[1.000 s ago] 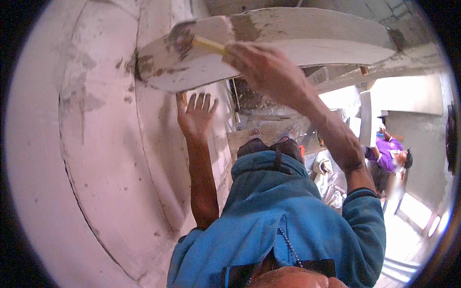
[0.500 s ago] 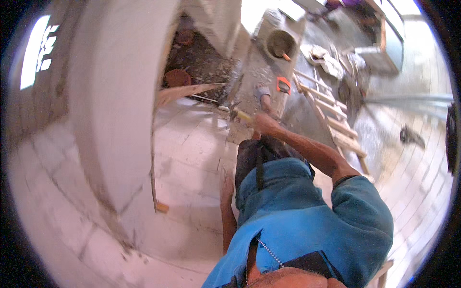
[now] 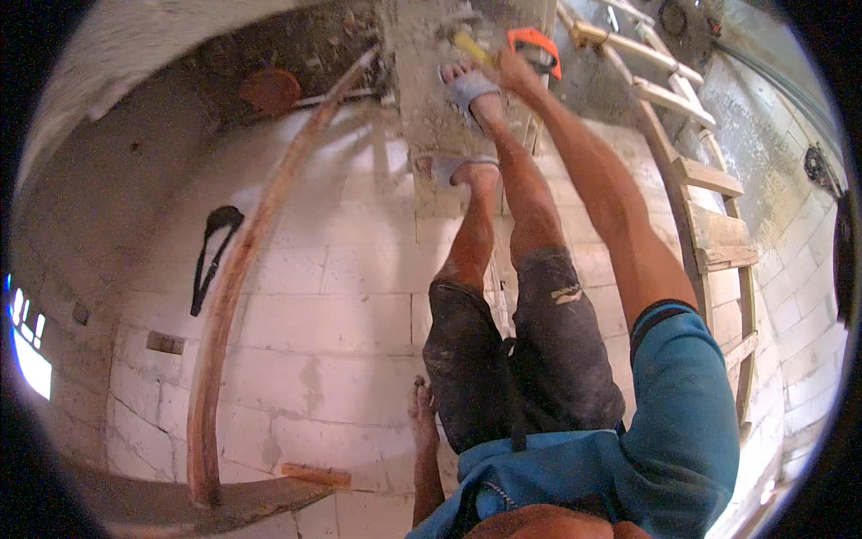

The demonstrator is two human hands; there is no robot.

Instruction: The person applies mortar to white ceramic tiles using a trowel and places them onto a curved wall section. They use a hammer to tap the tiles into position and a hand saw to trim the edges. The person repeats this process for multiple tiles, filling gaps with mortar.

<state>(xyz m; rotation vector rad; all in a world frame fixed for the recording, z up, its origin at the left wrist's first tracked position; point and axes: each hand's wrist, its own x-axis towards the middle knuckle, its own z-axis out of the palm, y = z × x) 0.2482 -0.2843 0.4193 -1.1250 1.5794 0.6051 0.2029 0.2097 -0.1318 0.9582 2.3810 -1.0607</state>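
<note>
My right hand (image 3: 516, 76) is closed around the yellow handle of a tool, apparently a hammer (image 3: 472, 48), held low beside my feet; its head is hard to make out. My left hand (image 3: 423, 413) is by my left hip against the pale block wall (image 3: 332, 341), fingers stretched out, with no tool visible in it. My feet, in grey sandals (image 3: 471, 87), stand on a dusty, rubble-strewn board (image 3: 409, 117). Close to my right hand lies an orange-edged object (image 3: 537, 50) with a grey middle; its kind is unclear.
A wooden ladder (image 3: 687, 171) leans at the right. On the left, a long wooden pole (image 3: 235, 278) slants across the wall, near a hanging black strap (image 3: 214, 251). A reddish round container (image 3: 271, 90) sits far left, and a short wooden piece (image 3: 316, 474) juts near the bottom.
My view has swung down and turned, bringing my legs, the wooden pole and black strap into sight. The bucket has left the picture. My right hand still grips the yellow-handled tool, now beside my feet.
</note>
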